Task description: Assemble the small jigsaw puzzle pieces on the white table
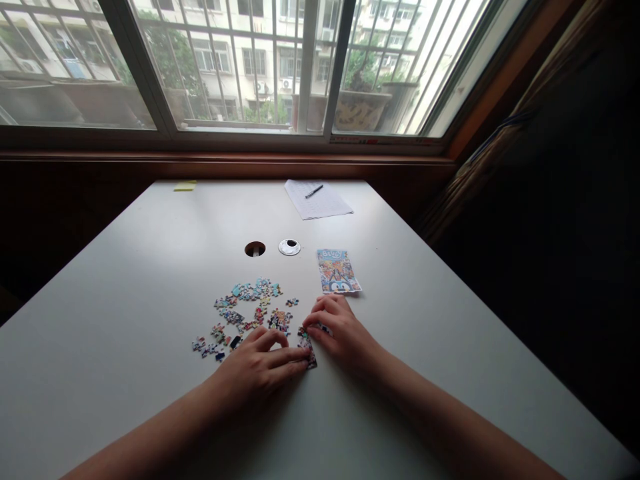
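Near the table's front, a narrow strip of joined jigsaw pieces (311,361) lies flat, dark and multicoloured. My left hand (263,360) reaches over from the left, fingers stretched out, its fingertips resting on the strip. At the strip's upper end, my right hand (337,327) pinches a puzzle piece (303,331) between thumb and fingers; most of it is covered. Loose jigsaw pieces (233,317) spread in a rough ring to the left, some of them partly behind my left hand. Just beyond my right hand lies a colourful reference picture (337,270).
The white table (125,287) has a round cable hole (255,249) with its silver cover (289,248) beside it. Farther back are paper sheets (320,205) with a pen (314,191) on top and yellow sticky notes (185,186). A barred window (240,67) stands behind.
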Tool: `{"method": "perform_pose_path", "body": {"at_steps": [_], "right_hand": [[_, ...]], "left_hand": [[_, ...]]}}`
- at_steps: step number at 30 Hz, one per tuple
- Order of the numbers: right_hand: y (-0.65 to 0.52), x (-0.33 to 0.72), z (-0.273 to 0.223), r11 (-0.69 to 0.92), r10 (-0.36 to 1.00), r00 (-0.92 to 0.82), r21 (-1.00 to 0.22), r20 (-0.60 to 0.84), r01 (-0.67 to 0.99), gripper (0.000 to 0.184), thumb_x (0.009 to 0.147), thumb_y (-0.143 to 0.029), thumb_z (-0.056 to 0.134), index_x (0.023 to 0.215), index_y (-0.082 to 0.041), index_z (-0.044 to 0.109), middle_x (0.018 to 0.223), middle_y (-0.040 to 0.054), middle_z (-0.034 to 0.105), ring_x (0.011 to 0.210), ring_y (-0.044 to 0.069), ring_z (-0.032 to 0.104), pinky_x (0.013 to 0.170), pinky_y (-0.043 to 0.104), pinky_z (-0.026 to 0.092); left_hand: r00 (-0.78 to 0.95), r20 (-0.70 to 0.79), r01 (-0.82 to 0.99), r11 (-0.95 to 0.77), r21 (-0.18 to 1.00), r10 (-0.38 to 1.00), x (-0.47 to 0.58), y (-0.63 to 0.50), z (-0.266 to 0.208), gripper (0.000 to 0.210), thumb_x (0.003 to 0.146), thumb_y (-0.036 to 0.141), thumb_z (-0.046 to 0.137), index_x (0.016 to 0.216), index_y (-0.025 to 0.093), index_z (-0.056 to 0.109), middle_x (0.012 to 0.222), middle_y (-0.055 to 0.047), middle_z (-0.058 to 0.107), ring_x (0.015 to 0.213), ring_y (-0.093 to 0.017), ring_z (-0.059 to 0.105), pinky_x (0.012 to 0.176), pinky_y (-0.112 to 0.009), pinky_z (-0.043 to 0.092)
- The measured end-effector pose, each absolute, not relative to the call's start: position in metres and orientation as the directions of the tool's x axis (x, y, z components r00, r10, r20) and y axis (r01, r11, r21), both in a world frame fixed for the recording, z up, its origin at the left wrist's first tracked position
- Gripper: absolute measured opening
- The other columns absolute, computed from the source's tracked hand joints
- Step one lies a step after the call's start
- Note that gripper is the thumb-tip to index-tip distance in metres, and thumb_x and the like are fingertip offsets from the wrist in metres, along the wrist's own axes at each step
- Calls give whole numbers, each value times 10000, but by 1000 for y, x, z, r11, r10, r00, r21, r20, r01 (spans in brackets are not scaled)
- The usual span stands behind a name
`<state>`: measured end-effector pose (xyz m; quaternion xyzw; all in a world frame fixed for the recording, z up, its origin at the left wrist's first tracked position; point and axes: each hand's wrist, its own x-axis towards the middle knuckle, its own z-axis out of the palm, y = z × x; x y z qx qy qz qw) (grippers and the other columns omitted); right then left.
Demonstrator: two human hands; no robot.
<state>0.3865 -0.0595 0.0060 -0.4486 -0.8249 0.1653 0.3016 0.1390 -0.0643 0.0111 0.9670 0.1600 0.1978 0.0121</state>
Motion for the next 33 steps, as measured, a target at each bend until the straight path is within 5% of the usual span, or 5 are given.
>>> {"method": "perform_pose_path", "body": {"at_steps": [21,33], "right_hand": [[-60,388,6,474,879,-359,-661,314,582,148,836,-101,710,890,-239,701,1062,62,696,1234,259,520,1035,437,458],[-59,388,11,564,826,-374,-629,421,536,82,902,-159,688,877,-238,689,879,26,726,1091,247,556,982,413,456]], "left_hand": [[869,380,302,-948,99,316,139,-65,10,339,1028,191,436,1324,254,590,1331,23,656,1057,-223,495,899,-377,407],[875,364,292,-948,129,319,138,-65,10,345,1033,184,427,1338,242,577,1372,38,629,1063,-229,497,919,-385,404]]}}
